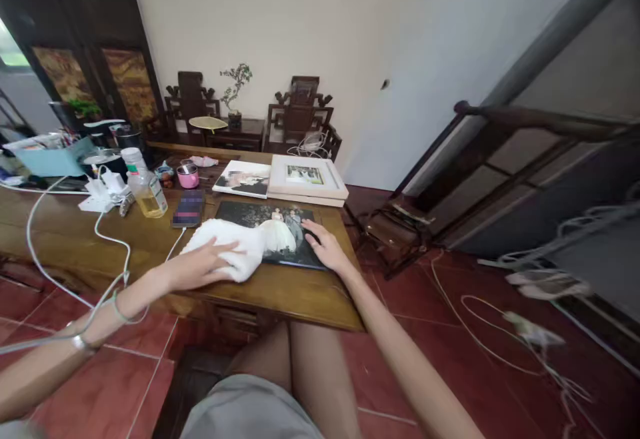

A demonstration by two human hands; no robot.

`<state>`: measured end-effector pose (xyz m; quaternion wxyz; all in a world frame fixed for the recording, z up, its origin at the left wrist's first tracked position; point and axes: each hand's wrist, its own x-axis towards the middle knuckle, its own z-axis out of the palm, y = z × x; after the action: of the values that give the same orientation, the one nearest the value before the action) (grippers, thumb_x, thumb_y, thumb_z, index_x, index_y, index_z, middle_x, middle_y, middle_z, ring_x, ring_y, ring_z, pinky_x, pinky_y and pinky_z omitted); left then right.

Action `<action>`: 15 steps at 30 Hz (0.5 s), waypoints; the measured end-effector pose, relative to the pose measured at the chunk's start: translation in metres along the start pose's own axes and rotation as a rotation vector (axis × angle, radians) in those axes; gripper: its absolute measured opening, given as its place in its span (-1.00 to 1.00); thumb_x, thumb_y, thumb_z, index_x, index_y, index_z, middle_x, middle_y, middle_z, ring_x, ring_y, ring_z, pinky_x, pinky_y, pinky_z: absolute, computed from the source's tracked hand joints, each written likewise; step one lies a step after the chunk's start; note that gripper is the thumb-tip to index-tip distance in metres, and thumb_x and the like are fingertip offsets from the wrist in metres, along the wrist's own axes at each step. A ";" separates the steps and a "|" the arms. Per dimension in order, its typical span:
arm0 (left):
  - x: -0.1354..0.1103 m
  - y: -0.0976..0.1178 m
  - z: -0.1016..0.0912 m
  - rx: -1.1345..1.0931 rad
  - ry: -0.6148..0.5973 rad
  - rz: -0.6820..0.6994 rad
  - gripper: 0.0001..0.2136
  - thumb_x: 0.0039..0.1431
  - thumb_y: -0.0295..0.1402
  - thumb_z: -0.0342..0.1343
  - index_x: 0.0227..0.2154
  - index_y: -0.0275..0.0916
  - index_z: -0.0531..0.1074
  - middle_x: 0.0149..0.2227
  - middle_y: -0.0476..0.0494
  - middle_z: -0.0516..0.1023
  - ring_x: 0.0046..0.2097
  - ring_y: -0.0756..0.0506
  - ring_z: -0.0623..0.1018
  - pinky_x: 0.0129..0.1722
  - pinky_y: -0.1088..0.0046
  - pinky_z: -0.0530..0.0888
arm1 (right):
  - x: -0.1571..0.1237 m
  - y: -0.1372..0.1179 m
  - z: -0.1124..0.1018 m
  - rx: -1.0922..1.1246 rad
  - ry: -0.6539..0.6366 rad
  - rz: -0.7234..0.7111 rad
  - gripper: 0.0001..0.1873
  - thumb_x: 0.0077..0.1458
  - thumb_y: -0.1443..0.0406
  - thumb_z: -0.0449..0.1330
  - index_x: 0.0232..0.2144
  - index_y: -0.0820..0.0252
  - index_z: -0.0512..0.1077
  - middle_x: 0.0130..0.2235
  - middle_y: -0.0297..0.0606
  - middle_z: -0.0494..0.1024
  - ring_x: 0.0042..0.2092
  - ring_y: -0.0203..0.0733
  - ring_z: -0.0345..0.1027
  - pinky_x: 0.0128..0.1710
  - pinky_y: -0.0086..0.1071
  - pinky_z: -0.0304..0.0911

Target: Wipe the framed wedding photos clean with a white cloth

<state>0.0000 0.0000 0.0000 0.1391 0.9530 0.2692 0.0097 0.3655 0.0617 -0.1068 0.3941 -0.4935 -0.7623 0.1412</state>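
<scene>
My left hand [200, 267] lies on a folded white towel [235, 239], its fingers spread over the fabric. The towel covers the left part of a dark wedding photo panel [300, 256] lying on the wooden table. A couple in a white gown and a grey suit shows on the uncovered part. At the panel's right side rests my right hand [325, 247], fingers apart and touching its surface, with nothing held. Just behind the towel is a phone [189, 208] with a white cable plugged in.
Behind the panel lie a photo album [243, 179] and a white framed photo box [310, 182]. A bottle of yellowish liquid [146, 186], a pink cup [188, 175], white chargers [106, 189] and a blue box [53, 156] stand left. Loose cables cross the table's left side [50, 222].
</scene>
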 end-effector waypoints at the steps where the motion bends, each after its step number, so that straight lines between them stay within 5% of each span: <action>1: 0.008 -0.010 -0.002 0.001 -0.010 -0.012 -0.69 0.41 -0.19 -0.15 0.04 -0.07 0.41 0.31 -0.04 0.18 0.38 -0.13 0.02 0.33 0.08 -0.14 | 0.000 0.000 0.000 0.002 0.003 0.002 -0.59 0.19 0.23 0.01 0.02 0.19 0.47 0.16 -0.07 0.42 0.23 0.02 0.23 0.25 0.04 0.08; 4: 0.035 -0.041 -0.007 0.000 0.024 -0.044 -0.68 0.41 -0.19 -0.15 0.02 -0.12 0.44 0.26 -0.08 0.28 0.37 -0.16 0.06 0.32 0.09 -0.07 | -0.001 -0.001 -0.001 0.004 0.008 0.011 -0.60 0.19 0.24 0.03 0.02 0.11 0.47 0.16 -0.15 0.43 0.24 -0.01 0.22 0.26 0.04 0.06; 10: 0.095 -0.095 -0.021 -0.015 0.289 -0.119 -0.56 0.35 -0.07 -0.13 -0.03 -0.27 0.49 0.13 -0.20 0.46 0.16 -0.19 0.42 0.17 0.34 0.25 | -0.001 -0.002 -0.001 0.003 0.009 0.029 -0.61 0.19 0.24 0.04 0.03 0.06 0.46 0.16 -0.20 0.43 0.24 -0.02 0.20 0.27 0.04 0.04; 15: 0.103 -0.108 -0.025 0.000 0.297 -0.162 -0.54 0.34 -0.04 -0.13 -0.07 -0.30 0.51 0.06 -0.22 0.51 0.09 -0.21 0.47 0.13 0.35 0.30 | 0.000 -0.003 0.000 -0.004 0.011 0.025 -0.60 0.21 0.22 0.02 0.05 0.10 0.45 0.16 -0.17 0.43 0.25 -0.03 0.20 0.28 0.03 0.04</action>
<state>0.0302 0.1476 -0.0107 0.0982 0.9163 0.3625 0.1391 0.3637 0.0599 -0.1048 0.3954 -0.5044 -0.7544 0.1420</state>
